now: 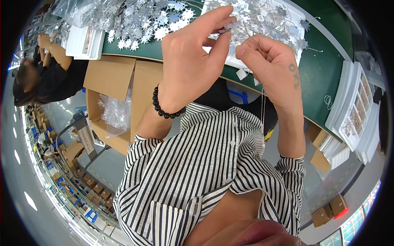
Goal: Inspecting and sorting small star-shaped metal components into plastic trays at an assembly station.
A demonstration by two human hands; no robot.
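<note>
Both hands are raised over the near edge of a green table. My left hand (186,61), with a black bead bracelet (164,111) at the wrist, pinches a small silver snowflake-shaped piece (232,27) between thumb and fingers; part of it is hidden. To its right, my right hand (276,69) is closed, thumb against curled fingers, on a thin white string (263,107) that hangs down below it. A small white tag (241,74) dangles under the fingers. Behind the hands, many silver snowflake pieces with strings and tags lie on a white tray (296,60).
Loose silver snowflake pieces (162,20) cover the table's far left. A white box (93,44) and an open cardboard box (110,78) with clear plastic (116,112) are left. White trays (341,100) stack at the right edge. A co-worker (49,78) sits far left.
</note>
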